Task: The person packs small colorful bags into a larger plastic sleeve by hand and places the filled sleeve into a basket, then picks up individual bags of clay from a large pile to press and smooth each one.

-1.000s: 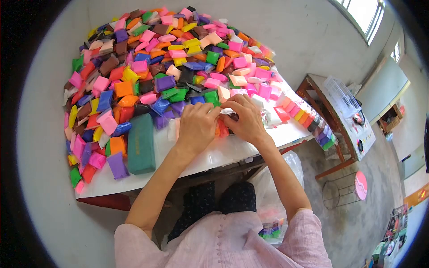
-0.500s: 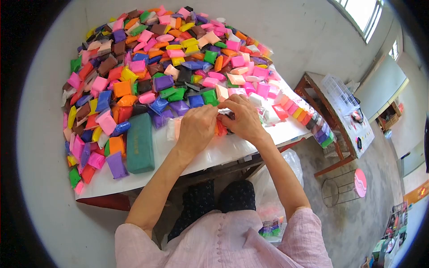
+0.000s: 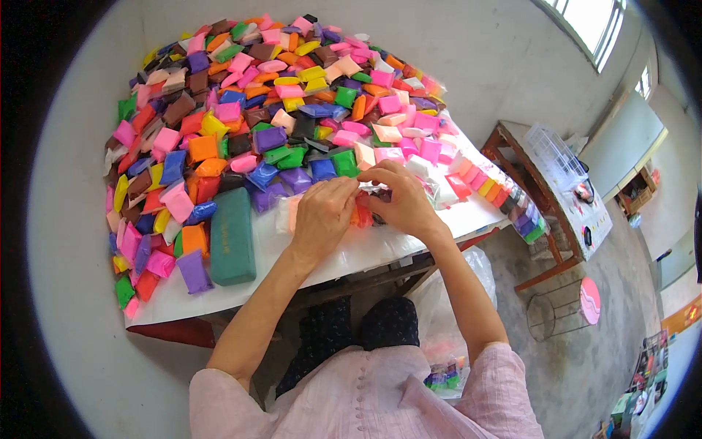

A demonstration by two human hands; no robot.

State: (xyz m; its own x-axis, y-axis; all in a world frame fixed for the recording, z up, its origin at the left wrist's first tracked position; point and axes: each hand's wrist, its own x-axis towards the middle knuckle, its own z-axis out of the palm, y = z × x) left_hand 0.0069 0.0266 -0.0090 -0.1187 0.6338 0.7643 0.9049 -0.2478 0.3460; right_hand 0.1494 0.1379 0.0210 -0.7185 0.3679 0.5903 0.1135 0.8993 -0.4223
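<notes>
My left hand (image 3: 320, 218) and my right hand (image 3: 401, 201) meet at the front edge of the white-topped table, fingers bent and pinched together. Between and beneath them lies a clear plastic bag (image 3: 361, 214) holding small coloured packets; orange-red and dark ones show. The bag's left end, with a pale peach packet (image 3: 292, 207), sticks out beside my left hand. My fingertips grip the bag's upper edge, partly hidden by the fingers themselves. Just beyond my hands, purple, blue and green packets (image 3: 295, 179) lie at the near side of a large heap.
The heap of coloured packets (image 3: 212, 128) covers much of the table. A green oblong box (image 3: 232, 241) stands left of my hands. To the right, a filled clear bag of packets (image 3: 500, 196) overhangs the table edge. Further right are a side table (image 3: 596, 233) and a stool (image 3: 589, 300).
My hands stay at the bag, with only slight finger movement. The whole view has shifted a little, so the box and heap appear slightly further right and lower.
</notes>
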